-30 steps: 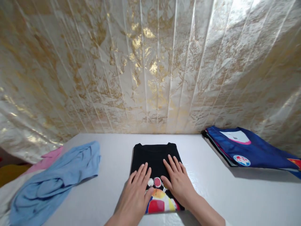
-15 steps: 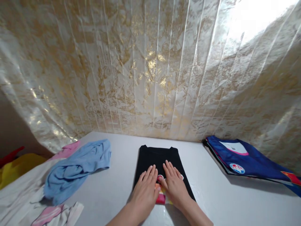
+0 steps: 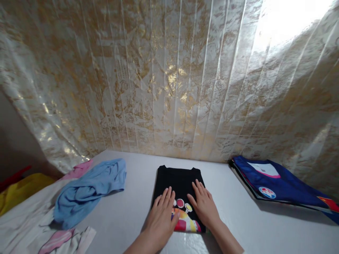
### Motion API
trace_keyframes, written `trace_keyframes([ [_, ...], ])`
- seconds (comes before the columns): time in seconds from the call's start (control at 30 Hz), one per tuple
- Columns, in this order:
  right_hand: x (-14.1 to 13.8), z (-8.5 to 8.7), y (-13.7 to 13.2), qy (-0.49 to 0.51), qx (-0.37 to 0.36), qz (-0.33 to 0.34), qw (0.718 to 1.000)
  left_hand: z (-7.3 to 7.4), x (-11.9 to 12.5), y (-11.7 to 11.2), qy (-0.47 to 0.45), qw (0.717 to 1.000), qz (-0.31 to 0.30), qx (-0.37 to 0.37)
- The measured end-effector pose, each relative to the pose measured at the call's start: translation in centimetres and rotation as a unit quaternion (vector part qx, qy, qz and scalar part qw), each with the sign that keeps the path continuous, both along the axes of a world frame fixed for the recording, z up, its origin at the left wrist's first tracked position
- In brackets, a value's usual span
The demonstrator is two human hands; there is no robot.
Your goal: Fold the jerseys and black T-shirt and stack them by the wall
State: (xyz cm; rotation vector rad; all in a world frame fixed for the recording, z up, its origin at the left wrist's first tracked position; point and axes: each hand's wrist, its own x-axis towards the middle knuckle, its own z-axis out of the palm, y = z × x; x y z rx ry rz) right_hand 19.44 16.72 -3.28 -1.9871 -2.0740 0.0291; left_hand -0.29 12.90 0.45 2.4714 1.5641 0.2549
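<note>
A folded black T-shirt [image 3: 180, 181] with a colourful print lies on the white table [image 3: 251, 225], collar toward the wall. My left hand [image 3: 161, 218] rests flat on the shirt's near left part, fingers stretched out. Beside it, my right hand [image 3: 203, 206] lies flat on the near right part, fingers spread. Between the two hands the red, yellow and white print shows. Neither hand grips anything.
A crumpled light blue garment [image 3: 88, 190] lies at the left, with pink cloth [image 3: 78, 170] behind it and white and pink cloth [image 3: 63, 241] at the near left. Folded dark blue garments [image 3: 280, 183] are stacked at the right. A gold-patterned curtain [image 3: 169, 77] hangs behind the table.
Both hands have drawn slightly apart on the black shirt, uncovering more of the print. The camera has tilted and shifted a little since a second ago.
</note>
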Motion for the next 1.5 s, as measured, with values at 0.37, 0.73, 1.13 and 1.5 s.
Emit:
trace_keyframes([
  [0.37,0.1,1.3,4.6,-0.031,-0.028,0.012,0.999,0.4,2.8,8.6,0.020,0.996,0.065,0.054],
  [0.73,0.7,0.0,7.8,-0.013,-0.011,-0.004,1.000,-2.7,2.2,10.8,-0.012,0.992,0.070,0.106],
  [1.13,4.0,-0.7,7.8,0.165,0.084,0.027,0.982,-0.9,-1.8,7.3,0.036,0.989,0.134,0.051],
  [1.5,-1.0,5.0,12.1,0.084,0.021,0.164,0.983,-0.1,1.1,3.5,-0.041,0.996,-0.071,-0.042],
])
